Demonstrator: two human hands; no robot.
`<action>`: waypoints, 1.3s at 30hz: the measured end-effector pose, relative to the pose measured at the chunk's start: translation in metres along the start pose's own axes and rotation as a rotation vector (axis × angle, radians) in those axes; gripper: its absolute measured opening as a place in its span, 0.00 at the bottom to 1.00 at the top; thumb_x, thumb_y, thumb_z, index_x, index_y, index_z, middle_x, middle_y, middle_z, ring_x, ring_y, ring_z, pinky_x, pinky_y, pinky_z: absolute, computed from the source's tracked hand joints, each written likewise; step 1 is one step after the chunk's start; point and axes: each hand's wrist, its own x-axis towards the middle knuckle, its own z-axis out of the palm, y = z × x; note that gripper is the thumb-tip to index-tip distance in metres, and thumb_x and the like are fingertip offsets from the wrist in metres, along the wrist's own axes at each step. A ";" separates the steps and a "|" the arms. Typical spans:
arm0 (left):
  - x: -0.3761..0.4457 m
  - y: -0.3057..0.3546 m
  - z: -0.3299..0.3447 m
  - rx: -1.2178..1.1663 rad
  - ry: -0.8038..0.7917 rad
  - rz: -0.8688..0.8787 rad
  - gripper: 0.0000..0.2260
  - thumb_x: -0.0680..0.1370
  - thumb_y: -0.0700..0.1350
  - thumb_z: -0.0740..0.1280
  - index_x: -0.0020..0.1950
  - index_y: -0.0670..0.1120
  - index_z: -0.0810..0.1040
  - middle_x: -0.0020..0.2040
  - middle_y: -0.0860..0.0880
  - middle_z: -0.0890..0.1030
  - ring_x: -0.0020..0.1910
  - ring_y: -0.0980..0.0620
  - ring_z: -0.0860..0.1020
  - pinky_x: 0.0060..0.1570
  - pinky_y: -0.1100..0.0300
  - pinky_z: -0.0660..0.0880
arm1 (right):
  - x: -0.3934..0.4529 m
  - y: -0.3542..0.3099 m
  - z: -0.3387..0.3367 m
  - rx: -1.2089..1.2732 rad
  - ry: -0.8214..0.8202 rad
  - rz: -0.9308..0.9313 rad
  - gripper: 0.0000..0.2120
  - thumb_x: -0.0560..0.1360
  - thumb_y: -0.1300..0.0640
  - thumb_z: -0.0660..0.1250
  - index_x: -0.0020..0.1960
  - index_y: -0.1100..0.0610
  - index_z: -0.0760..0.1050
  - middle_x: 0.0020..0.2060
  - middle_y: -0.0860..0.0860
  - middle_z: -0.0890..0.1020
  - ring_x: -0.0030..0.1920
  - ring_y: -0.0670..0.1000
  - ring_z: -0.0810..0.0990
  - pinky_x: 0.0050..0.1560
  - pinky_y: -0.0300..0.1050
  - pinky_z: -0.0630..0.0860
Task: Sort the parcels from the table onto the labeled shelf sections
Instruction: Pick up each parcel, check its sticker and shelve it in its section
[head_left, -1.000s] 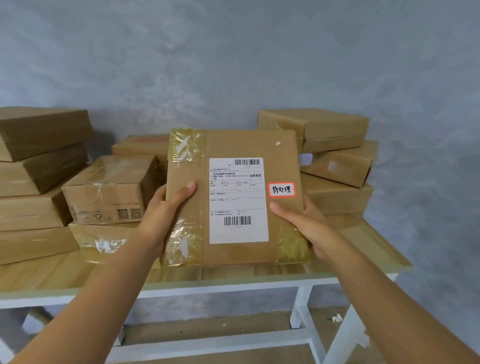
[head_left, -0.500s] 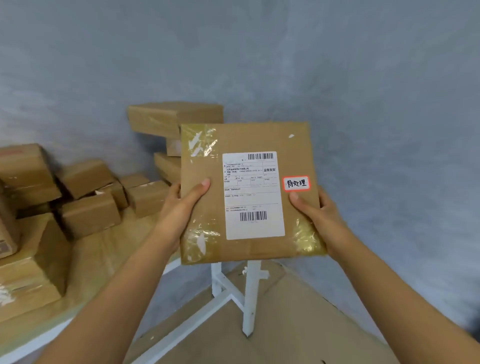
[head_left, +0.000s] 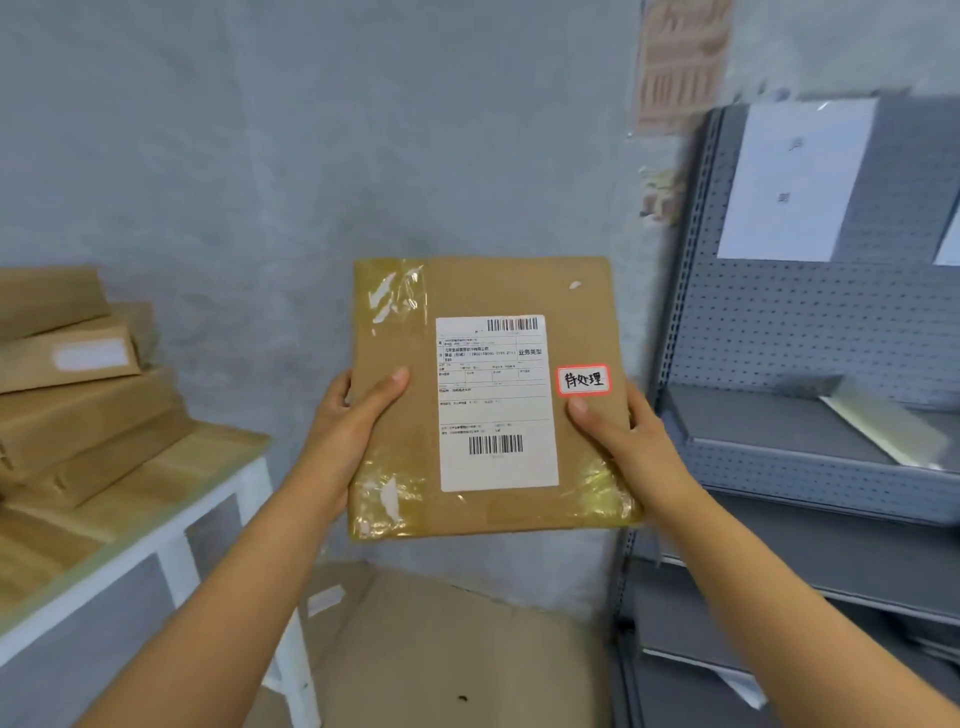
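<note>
A flat brown parcel with a white shipping label and a small red-edged sticker is held upright in mid-air before me. My left hand grips its left edge, thumb on the front. My right hand grips its right edge, thumb just under the sticker. The grey metal shelf with a pegboard back stands to the right; a white paper sign is stuck on its upper section. A pale flat parcel lies on the shelf board.
A wooden-topped table with white legs is at the left, bearing several stacked brown boxes. A flattened cardboard sheet lies on the floor between table and shelf. Grey wall behind.
The view has swung right: the table and its boxes slid to the left edge and the grey shelf came into sight. Both hands keep the same grip on the parcel.
</note>
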 end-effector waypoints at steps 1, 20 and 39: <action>-0.005 -0.005 0.026 -0.007 -0.026 0.003 0.27 0.69 0.53 0.76 0.65 0.47 0.74 0.54 0.45 0.85 0.48 0.45 0.85 0.40 0.53 0.82 | -0.004 -0.004 -0.027 -0.007 0.018 -0.008 0.25 0.68 0.48 0.75 0.63 0.44 0.73 0.53 0.47 0.85 0.48 0.47 0.86 0.45 0.42 0.82; -0.074 -0.103 0.420 -0.018 -0.313 -0.090 0.33 0.66 0.56 0.76 0.68 0.48 0.73 0.55 0.46 0.85 0.49 0.46 0.85 0.42 0.52 0.82 | -0.064 -0.046 -0.426 -0.058 0.287 -0.028 0.24 0.73 0.51 0.73 0.66 0.44 0.71 0.54 0.47 0.84 0.49 0.47 0.86 0.44 0.40 0.83; -0.054 -0.167 0.787 -0.068 -0.563 -0.095 0.30 0.66 0.58 0.75 0.66 0.51 0.74 0.54 0.49 0.85 0.48 0.50 0.85 0.44 0.53 0.81 | -0.018 -0.106 -0.757 -0.249 0.547 -0.096 0.31 0.71 0.50 0.74 0.71 0.48 0.67 0.58 0.50 0.82 0.51 0.47 0.85 0.44 0.37 0.82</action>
